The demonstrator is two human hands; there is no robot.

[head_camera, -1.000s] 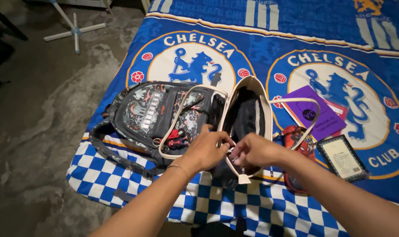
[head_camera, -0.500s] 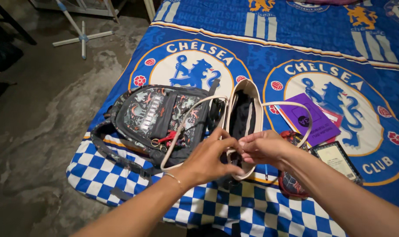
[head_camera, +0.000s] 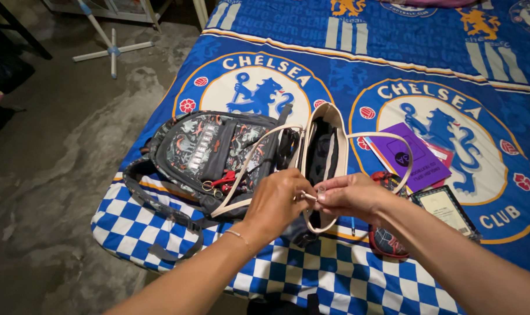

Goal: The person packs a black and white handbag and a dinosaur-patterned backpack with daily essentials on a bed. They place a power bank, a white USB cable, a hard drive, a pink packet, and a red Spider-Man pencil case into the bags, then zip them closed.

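Both hands meet at the near end of a cream handbag (head_camera: 329,131) that lies open on the bed (head_camera: 358,274), its dark lining showing. The left hand (head_camera: 276,201) has its fingers curled and pinched on a small metal zipper pull (head_camera: 307,196) at the bag's near rim, while the right hand (head_camera: 349,195) is closed in a pinch on the same spot from the other side, fingertips almost touching those of the left. The bag's thin cream straps (head_camera: 250,157) loop outward, one lying across a dark patterned backpack (head_camera: 209,154) just beside it on the left, the other arcing over a purple booklet (head_camera: 413,154) on the right. A small red patterned pouch (head_camera: 387,239) lies under the right wrist, and a dark-framed card holder (head_camera: 446,213) sits near it. The bed is covered in a blue sheet with round crests and a blue-and-white chequered border.
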